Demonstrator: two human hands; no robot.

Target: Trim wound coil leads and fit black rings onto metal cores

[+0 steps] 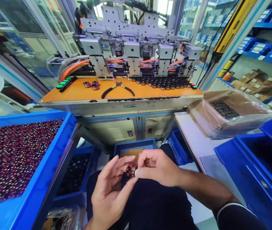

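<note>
While held over the lap, below the orange counter's (83, 93) front edge, head view: small round red-and-black wound coil (131, 170) is pinched by both hands. Left hand (109, 191) supports it from beneath, right hand (157, 167) grips the rim, probably to keep the windings face-up. Dark-handled steel pliers (118, 85) lie mid-counter.

Orange workbench (83, 92), blue shelving (265, 52) behind

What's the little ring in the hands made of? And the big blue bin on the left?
The little ring looks like glossy red-coated wire, probably copper, wound on a dark core. The blue bin looks like smooth moulded plastic, shiny-rimmed.
</note>
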